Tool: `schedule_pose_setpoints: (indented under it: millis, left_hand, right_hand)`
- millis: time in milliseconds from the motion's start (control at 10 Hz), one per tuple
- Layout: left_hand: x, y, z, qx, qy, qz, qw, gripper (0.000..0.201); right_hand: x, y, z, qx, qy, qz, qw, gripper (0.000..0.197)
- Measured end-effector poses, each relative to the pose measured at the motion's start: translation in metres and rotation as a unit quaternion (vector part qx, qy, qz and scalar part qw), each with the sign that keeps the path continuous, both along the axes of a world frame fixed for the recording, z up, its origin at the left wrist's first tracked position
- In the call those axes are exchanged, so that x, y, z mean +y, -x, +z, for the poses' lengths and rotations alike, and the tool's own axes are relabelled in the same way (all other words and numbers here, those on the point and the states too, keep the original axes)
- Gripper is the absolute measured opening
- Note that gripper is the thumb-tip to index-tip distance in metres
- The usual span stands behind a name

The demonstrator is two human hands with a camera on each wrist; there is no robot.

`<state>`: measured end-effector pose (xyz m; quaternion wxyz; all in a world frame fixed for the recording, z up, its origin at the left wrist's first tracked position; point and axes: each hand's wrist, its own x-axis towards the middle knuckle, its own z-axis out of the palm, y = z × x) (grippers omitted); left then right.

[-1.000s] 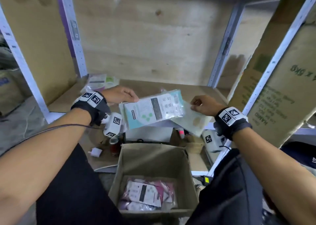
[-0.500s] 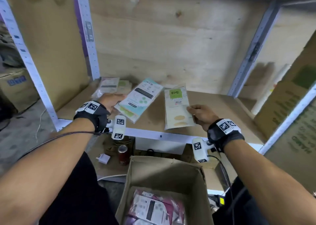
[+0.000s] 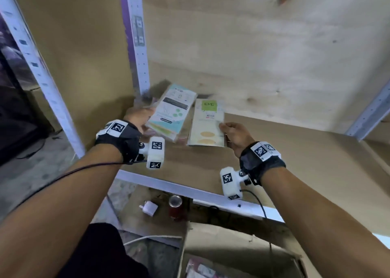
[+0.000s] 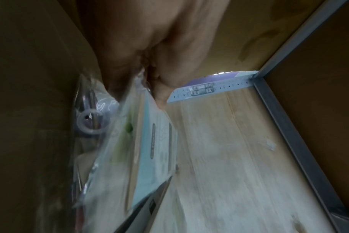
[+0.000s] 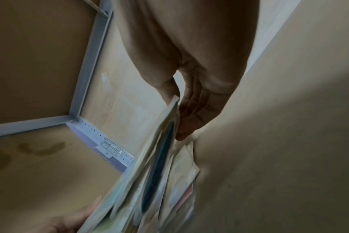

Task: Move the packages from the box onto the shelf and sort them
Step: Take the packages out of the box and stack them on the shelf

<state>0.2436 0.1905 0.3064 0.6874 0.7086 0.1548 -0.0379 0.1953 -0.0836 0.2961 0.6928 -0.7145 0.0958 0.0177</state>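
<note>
My left hand (image 3: 145,120) grips a stack topped by a light-blue package (image 3: 173,111) and holds it tilted over the shelf board (image 3: 295,155), near the back left corner. In the left wrist view my thumb lies on the blue package (image 4: 159,149), with a clear bag (image 4: 92,124) underneath. My right hand (image 3: 223,128) pinches the right edge of a cream package with a green label (image 3: 207,121), right beside the blue one. The right wrist view shows thumb and fingers clamping that package's edge (image 5: 174,104). The cardboard box (image 3: 236,248) sits below, with pink packages (image 3: 202,269) inside.
More packages (image 3: 147,100) lie blurred in the shelf's back left corner. A white upright post (image 3: 137,45) and wooden panels bound the bay. On the lower level stand a red can (image 3: 176,206) and a white plug (image 3: 148,208). The shelf board stretches bare to the right.
Both hands have carried their packages deeper toward the back left of the shelf. The blue and cream packages now sit close side by side.
</note>
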Motion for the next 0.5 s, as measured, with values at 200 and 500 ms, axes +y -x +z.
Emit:
schedule_pose_setpoints:
  millis: [200, 500]
  left_hand:
    - [0.035, -0.055, -0.034, 0.020, -0.070, 0.049, 0.996, 0.046]
    - [0.023, -0.066, -0.044, 0.017, -0.174, 0.100, 0.980, 0.043]
  right_hand:
    - [0.026, -0.059, -0.015, 0.019, 0.032, 0.017, 0.999, 0.020]
    - [0.046, -0.115, -0.039, 0.040, 0.136, 0.023, 0.990, 0.017]
